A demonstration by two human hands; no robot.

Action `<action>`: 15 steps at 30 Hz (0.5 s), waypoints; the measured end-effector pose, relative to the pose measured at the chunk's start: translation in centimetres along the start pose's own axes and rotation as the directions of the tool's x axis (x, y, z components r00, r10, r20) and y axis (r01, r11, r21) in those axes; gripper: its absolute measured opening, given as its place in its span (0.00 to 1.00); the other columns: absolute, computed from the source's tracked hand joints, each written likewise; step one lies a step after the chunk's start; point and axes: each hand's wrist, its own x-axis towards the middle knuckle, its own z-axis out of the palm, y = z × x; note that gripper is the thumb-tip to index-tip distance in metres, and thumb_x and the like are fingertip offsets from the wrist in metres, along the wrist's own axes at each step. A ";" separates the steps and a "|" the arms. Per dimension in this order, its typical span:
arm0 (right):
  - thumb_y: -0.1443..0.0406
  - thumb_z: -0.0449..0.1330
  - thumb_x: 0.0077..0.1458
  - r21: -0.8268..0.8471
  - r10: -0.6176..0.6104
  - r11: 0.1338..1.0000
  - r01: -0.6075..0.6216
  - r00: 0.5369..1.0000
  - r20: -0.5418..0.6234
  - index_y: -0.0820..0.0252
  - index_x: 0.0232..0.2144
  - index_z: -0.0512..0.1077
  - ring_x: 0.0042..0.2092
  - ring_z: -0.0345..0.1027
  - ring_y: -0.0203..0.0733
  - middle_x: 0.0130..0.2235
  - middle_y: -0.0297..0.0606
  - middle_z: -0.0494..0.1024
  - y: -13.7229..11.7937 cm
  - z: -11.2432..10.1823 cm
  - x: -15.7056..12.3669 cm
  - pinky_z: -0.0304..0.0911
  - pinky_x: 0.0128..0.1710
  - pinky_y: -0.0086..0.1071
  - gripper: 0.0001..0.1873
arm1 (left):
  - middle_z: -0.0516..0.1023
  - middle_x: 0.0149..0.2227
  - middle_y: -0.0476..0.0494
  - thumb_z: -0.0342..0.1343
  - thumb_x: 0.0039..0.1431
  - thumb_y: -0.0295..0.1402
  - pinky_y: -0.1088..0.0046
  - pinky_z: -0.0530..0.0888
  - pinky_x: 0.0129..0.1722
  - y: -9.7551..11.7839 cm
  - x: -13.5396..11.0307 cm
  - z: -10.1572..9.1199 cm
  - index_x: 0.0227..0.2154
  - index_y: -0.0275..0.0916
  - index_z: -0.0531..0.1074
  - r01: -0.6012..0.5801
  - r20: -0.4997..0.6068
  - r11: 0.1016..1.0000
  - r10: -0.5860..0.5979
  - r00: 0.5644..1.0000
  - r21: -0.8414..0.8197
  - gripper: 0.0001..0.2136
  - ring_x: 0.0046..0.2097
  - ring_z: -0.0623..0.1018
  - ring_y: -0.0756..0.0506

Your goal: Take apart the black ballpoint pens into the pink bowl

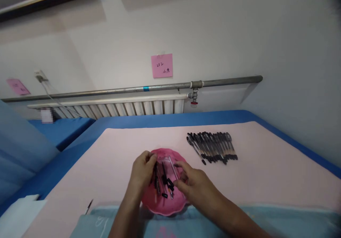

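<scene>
Pen parts [164, 179] lie in a pink bowl [177, 205], right fingers [184, 166] pinching a tube [173, 167], left fingers [149, 159] with unclear grip

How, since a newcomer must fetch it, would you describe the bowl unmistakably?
In front of the white radiator, a pale pink sheet lies over a blue surface. On its near part, between the person's left hand and right hand, sits the bowl. Unlike the row of dark pens to its right, it is round, deep pink and wavy-rimmed, with loose pen parts inside.
</scene>
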 end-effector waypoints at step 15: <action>0.74 0.49 0.56 -0.732 -0.025 0.666 -0.142 0.977 -0.213 0.64 0.32 0.69 0.36 0.66 0.45 0.35 0.45 0.71 3.4 -4.6 3.1 0.50 0.31 0.32 0.09 | 0.73 0.24 0.47 0.47 0.56 0.34 0.73 0.65 0.24 -0.1 0.0 0.7 0.29 0.39 0.70 0.045 0.092 0.959 -0.073 0.993 0.279 0.08 0.20 0.70 0.50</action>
